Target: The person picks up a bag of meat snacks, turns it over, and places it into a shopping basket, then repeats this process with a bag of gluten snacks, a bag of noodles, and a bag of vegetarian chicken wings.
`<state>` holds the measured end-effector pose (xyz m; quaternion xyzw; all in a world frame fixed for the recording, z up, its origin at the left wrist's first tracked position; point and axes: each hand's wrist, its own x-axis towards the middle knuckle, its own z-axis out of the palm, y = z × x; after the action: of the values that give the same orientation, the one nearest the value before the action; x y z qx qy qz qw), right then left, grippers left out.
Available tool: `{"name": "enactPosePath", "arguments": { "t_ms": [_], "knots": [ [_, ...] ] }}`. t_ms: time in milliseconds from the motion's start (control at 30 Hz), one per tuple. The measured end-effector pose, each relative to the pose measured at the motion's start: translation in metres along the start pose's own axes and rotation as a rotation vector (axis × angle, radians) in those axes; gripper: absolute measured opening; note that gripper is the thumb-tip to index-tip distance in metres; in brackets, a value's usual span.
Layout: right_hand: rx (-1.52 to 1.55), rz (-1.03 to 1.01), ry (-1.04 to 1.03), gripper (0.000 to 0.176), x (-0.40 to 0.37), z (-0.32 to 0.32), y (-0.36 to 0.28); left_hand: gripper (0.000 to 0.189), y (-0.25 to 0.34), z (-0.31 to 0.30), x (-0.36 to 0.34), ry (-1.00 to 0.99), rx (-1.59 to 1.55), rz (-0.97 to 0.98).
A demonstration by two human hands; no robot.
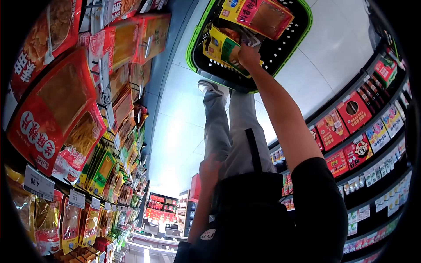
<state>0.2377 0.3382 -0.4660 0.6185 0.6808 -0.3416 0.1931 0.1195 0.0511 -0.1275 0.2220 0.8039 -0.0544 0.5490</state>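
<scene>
My right hand [249, 58] is closed on the edge of a yellow and green food packet [224, 49], low inside a black basket with a bright green rim [191, 44]. Beside it in the basket lies a yellow and red packet [267, 18] with a clear window. My left hand [210, 170] hangs beside my thigh, blurred, and its fingers cannot be made out.
Hanging food packets [55, 105] with price tags [39, 182] fill the rack on the left. Curved shelves of red boxes [332, 127] and small packs stand on the right. My legs and one shoe [207, 86] are below the basket on the tiled floor [175, 118].
</scene>
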Motion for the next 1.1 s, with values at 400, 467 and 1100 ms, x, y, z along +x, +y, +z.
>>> {"name": "enactPosePath", "arguments": {
  "t_ms": [400, 467, 1100],
  "knots": [
    [-0.281, -0.108, 0.220, 0.037, -0.103, -0.057, 0.010, 0.036, -0.118, 0.029, -0.056, 0.221, -0.117, -0.197],
    [-0.153, 0.031, 0.119, 0.037, -0.123, -0.069, 0.012, 0.032, -0.127, 0.024, -0.057, 0.082, -0.180, -0.104],
    [-0.069, -0.230, 0.028, 0.027, -0.216, -0.089, -0.025, 0.035, -0.219, 0.007, 0.000, 0.027, -1.327, -0.132]
  ]
}}
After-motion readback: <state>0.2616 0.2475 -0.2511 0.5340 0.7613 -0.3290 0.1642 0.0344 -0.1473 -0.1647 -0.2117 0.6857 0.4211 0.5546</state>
